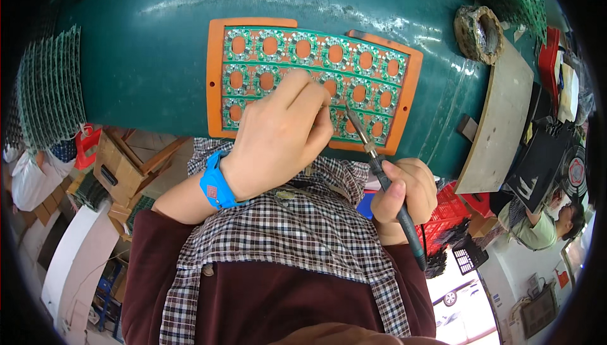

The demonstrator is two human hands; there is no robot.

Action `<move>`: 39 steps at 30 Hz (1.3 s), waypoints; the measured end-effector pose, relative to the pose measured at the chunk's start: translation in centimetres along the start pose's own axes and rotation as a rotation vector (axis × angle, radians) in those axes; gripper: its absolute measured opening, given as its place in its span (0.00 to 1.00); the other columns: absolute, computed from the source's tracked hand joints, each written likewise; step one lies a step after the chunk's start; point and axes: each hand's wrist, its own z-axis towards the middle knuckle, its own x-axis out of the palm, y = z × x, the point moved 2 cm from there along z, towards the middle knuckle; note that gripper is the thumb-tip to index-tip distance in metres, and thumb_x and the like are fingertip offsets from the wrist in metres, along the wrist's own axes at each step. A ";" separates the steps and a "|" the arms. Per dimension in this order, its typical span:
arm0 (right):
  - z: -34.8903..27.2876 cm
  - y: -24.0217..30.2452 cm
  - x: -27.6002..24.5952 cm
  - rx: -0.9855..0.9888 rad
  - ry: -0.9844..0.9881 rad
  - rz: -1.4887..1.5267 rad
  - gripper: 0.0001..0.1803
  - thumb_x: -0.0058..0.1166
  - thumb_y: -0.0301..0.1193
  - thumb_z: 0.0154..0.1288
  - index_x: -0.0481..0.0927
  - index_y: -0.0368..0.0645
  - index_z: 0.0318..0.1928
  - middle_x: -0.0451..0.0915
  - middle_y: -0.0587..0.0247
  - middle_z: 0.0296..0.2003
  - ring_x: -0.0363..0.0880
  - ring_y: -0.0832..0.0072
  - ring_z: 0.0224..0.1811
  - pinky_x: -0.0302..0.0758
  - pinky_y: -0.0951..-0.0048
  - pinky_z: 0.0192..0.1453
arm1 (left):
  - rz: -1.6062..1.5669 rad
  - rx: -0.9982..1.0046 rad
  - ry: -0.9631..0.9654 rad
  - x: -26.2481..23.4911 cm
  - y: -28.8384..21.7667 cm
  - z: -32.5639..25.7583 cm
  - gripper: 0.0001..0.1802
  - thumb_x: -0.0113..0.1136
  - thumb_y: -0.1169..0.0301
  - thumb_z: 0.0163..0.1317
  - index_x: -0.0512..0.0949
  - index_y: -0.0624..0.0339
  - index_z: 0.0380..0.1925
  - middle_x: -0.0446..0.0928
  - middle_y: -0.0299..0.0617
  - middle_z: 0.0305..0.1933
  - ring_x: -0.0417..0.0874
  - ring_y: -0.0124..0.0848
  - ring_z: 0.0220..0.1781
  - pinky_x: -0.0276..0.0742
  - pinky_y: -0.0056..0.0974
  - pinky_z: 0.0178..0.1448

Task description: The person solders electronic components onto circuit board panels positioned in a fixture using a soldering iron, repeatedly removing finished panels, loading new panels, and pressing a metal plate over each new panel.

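Note:
A panel of green circuit boards [286,62], with rows of ring-shaped boards around oval holes, lies in an orange tray [215,95] on the green table. Over the panel's middle, my left hand [278,133] bends down with thumb and fingers pressed together; whatever they pinch is hidden. A blue band circles that wrist. My right hand [408,193] grips a soldering iron [378,167] by its dark handle. Its metal tip points up and left, at the boards just right of my left fingertips. Whether the tip touches a board is unclear. My left hand covers part of the lower rows.
Stacked green board panels [54,83] stand at the table's left end. On the right are a crusty round container [478,34] and a grey board [496,124]. A red crate [446,212] sits below the table edge. Another person [537,228] is at far right.

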 end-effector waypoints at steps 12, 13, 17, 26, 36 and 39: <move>-2.1 -0.1 0.2 -0.016 0.009 0.038 0.06 0.52 0.24 0.53 0.79 0.33 0.25 0.75 0.60 0.17 0.73 0.70 0.15 0.69 0.72 0.20 | 0.045 0.078 0.014 1.3 -0.2 -1.2 0.07 0.61 0.77 0.50 0.73 0.62 0.28 0.68 0.41 0.33 0.78 0.37 0.29 0.75 0.39 0.29; -2.2 -0.2 0.0 -0.017 0.008 0.036 0.06 0.52 0.24 0.53 0.79 0.33 0.25 0.75 0.60 0.17 0.73 0.70 0.15 0.69 0.72 0.20 | 0.032 0.078 0.030 1.3 -0.2 -1.2 0.07 0.61 0.78 0.50 0.73 0.62 0.29 0.68 0.41 0.33 0.78 0.37 0.29 0.75 0.40 0.29; -2.6 0.0 -0.3 -0.004 -0.032 0.049 0.07 0.51 0.26 0.53 0.80 0.34 0.26 0.74 0.61 0.16 0.73 0.69 0.16 0.70 0.72 0.20 | -0.007 -0.007 -0.003 0.7 0.3 -2.2 0.09 0.61 0.82 0.50 0.76 0.62 0.32 0.71 0.42 0.34 0.78 0.38 0.29 0.74 0.37 0.31; -2.7 -0.2 0.9 -0.011 0.027 0.042 0.07 0.53 0.27 0.55 0.80 0.35 0.26 0.74 0.61 0.17 0.75 0.69 0.17 0.71 0.72 0.21 | 0.015 0.152 -0.086 0.8 0.9 -2.9 0.10 0.64 0.81 0.50 0.77 0.62 0.33 0.72 0.41 0.33 0.79 0.35 0.29 0.75 0.36 0.31; -1.0 -0.3 0.6 0.056 -0.050 0.025 0.08 0.52 0.26 0.56 0.80 0.33 0.29 0.77 0.57 0.18 0.76 0.67 0.17 0.73 0.70 0.23 | 0.060 0.143 -0.187 -0.1 1.4 -0.8 0.10 0.62 0.81 0.51 0.78 0.62 0.35 0.72 0.40 0.32 0.78 0.35 0.28 0.74 0.36 0.29; -0.1 -0.5 1.2 0.049 -0.023 0.038 0.06 0.53 0.24 0.54 0.80 0.32 0.29 0.77 0.57 0.18 0.76 0.67 0.17 0.73 0.71 0.22 | 0.095 0.150 -0.181 0.4 1.5 -0.4 0.09 0.62 0.80 0.51 0.77 0.62 0.35 0.72 0.40 0.32 0.78 0.35 0.27 0.74 0.36 0.28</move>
